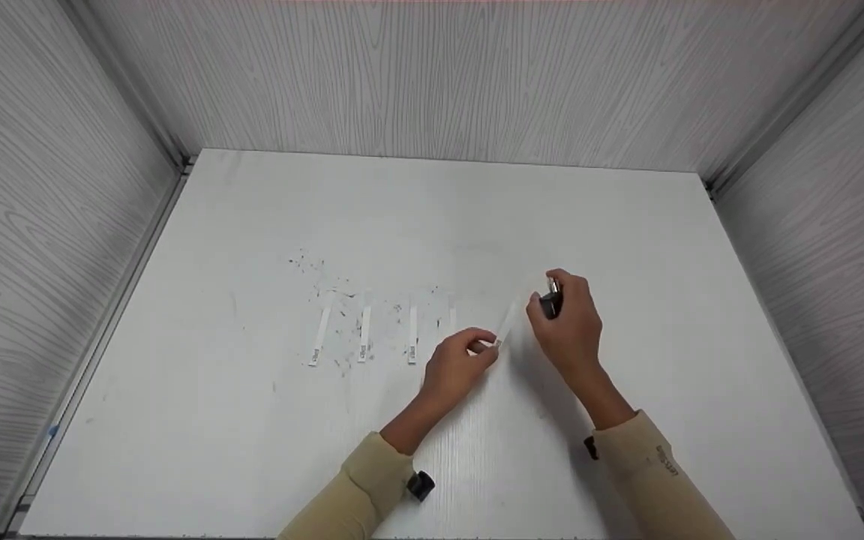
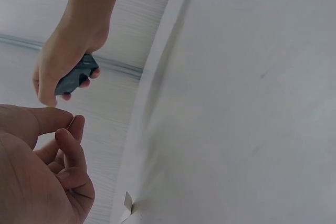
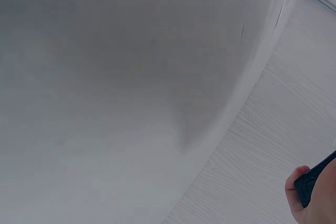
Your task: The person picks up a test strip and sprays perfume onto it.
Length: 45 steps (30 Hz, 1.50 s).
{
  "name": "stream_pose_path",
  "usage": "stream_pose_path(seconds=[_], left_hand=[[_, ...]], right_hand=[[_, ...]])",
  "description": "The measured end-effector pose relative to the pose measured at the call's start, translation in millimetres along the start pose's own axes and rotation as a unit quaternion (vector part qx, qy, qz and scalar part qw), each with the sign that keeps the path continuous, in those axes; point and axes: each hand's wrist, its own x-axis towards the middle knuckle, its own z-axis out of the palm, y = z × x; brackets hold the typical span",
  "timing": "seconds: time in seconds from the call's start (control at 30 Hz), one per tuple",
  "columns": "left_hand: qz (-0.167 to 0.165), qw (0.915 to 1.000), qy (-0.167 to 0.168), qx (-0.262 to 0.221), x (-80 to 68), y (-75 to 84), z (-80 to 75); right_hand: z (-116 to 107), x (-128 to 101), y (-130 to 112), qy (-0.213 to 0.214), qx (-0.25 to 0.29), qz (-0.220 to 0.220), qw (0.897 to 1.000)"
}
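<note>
My left hand (image 1: 462, 361) pinches a narrow white paper strip (image 1: 508, 319) by its printed lower end, between thumb and index finger. The strip slants up and right, toward my right hand (image 1: 573, 319). That hand grips a small dark object (image 1: 550, 306) with a shiny metal part near the index finger; its exact kind is unclear. In the left wrist view the dark object (image 2: 77, 75) looks blue-grey, with fingers wrapped round it, above the left hand (image 2: 47, 166). The right wrist view shows only part of the right hand (image 3: 315, 203) and the dark object.
Several similar white strips (image 1: 412, 334) lie in a row on the white table (image 1: 252, 450), left of the hands. Dark specks (image 1: 338, 291) are scattered around them. Grey wood-grain panels (image 1: 432, 82) enclose the table at the back and sides.
</note>
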Motion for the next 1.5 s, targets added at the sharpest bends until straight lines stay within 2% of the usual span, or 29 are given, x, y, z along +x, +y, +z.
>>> stream_pose_path(seconds=[0.4,0.7,1.13,1.33,1.5], left_hand=[[-0.011,0.9983,-0.013,-0.056,6.8,0.2,2.7],[-0.013,0.994,-0.032,-0.104,10.4,-2.6,6.3],[-0.033,0.9871,-0.049,-0.148,12.3,-7.5,12.7],[-0.043,0.9852,-0.052,-0.158,12.6,-10.0,15.4],[-0.046,0.9844,-0.058,-0.16,11.9,-11.2,16.5]], right_hand=[[-3,-3,3,-0.001,0.025,0.014,1.0],[-3,-5,7,-0.018,0.073,0.026,0.997],[-9,-2,21,-0.051,0.178,0.064,0.981],[-13,2,23,-0.058,0.17,0.083,0.98],[-15,5,27,-0.084,0.16,0.095,0.979]])
